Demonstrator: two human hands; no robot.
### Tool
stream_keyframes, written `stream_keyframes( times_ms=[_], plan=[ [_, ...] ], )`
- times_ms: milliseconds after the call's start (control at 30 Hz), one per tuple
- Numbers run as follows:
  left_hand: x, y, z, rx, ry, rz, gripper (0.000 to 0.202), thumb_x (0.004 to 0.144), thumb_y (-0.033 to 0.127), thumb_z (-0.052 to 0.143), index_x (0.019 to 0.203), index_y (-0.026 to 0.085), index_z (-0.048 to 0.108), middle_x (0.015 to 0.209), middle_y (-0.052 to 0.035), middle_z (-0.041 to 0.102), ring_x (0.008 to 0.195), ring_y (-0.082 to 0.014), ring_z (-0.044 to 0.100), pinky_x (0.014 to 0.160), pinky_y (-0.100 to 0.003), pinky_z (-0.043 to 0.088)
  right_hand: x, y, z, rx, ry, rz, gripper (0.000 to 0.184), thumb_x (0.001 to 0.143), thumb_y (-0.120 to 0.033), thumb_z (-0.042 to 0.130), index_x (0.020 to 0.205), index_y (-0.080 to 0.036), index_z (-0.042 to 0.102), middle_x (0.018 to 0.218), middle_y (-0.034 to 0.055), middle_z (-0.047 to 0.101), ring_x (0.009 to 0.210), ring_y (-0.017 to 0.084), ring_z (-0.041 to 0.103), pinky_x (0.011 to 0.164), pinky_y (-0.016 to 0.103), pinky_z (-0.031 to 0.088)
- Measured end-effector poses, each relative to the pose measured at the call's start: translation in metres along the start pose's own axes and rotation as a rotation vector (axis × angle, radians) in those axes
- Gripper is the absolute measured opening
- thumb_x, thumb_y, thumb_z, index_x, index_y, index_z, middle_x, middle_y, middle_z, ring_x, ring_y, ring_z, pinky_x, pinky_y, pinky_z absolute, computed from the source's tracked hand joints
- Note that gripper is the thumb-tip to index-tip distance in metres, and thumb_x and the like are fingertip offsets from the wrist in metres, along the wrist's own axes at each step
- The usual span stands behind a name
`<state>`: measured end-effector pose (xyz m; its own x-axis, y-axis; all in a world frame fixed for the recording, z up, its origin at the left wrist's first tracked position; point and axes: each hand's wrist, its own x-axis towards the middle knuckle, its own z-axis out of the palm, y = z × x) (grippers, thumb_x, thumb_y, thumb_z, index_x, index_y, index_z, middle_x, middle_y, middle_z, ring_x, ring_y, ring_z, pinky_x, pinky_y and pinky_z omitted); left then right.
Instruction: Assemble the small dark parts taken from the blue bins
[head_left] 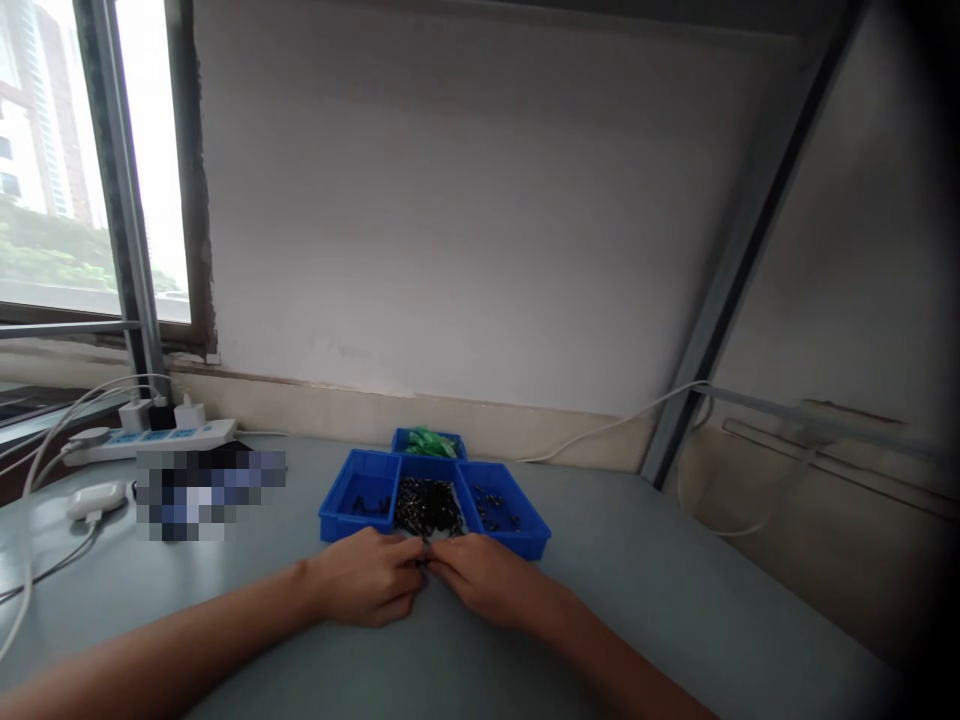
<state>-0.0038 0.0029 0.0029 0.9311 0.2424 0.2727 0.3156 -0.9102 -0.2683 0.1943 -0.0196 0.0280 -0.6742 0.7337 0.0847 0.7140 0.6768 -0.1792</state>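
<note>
My left hand (373, 577) and my right hand (484, 578) meet fingertip to fingertip just in front of the blue bins. Both are closed in a pinch around a small dark metal piece (422, 562), mostly hidden by the fingers and too small to name. Right behind them, the middle blue bin (427, 467) holds a heap of small dark and shiny metal parts (429, 503). A few dark pieces (371, 505) lie in the left blue bin (352, 520). Scattered small metal parts (495, 508) rest in the right blue bin (531, 540).
Behind these, a smaller blue bin (400, 440) contains green plastic (427, 441). On the left of the grey table (600, 600) are a white power strip (150, 440) with plugs, a white charger (96, 500), cables and a blurred-out item (210, 495). A wall backs the table.
</note>
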Motion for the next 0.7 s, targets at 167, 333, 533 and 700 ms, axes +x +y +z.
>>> stream_keyframes(
  times_ms=[167,333,533,700],
  plan=[
    [-0.0010,-0.0010,0.0037,0.008,0.016,0.005,0.010,0.082,0.019,0.047,0.078,0.016,0.056,0.087,-0.0039,0.052,0.070,-0.0147,0.052,0.053,-0.025,0.042,0.0000,0.0014,0.0018,0.005,0.008,-0.005,0.025,0.093,-0.019,0.036,0.086,-0.015,0.060,0.090,0.0066,0.067,0.081,0.018,0.062,0.070,0.024,0.041],
    [-0.0012,-0.0011,0.0041,0.015,0.017,0.011,0.009,0.082,0.020,0.048,0.078,0.017,0.056,0.086,-0.0033,0.052,0.069,-0.0144,0.052,0.052,-0.026,0.041,0.0003,0.0012,0.0021,0.010,0.002,-0.004,0.026,0.093,-0.019,0.035,0.087,-0.016,0.060,0.090,0.0069,0.067,0.082,0.018,0.061,0.071,0.024,0.041],
    [-0.0004,-0.0009,0.0028,0.027,0.007,0.014,0.009,0.082,0.020,0.049,0.077,0.017,0.056,0.083,-0.0029,0.053,0.067,-0.0145,0.052,0.050,-0.026,0.040,0.0006,0.0021,0.0035,-0.011,0.000,-0.004,0.026,0.093,-0.020,0.036,0.086,-0.016,0.060,0.087,0.0064,0.066,0.081,0.018,0.060,0.071,0.024,0.040],
    [-0.0011,-0.0019,0.0055,0.028,0.016,0.013,0.008,0.082,0.021,0.050,0.077,0.017,0.055,0.079,-0.0022,0.054,0.064,-0.0143,0.052,0.051,-0.026,0.040,0.0011,0.0039,0.0060,-0.034,0.014,-0.015,0.025,0.093,-0.020,0.037,0.085,-0.016,0.060,0.086,0.0063,0.066,0.079,0.018,0.060,0.069,0.024,0.039]
  ],
)
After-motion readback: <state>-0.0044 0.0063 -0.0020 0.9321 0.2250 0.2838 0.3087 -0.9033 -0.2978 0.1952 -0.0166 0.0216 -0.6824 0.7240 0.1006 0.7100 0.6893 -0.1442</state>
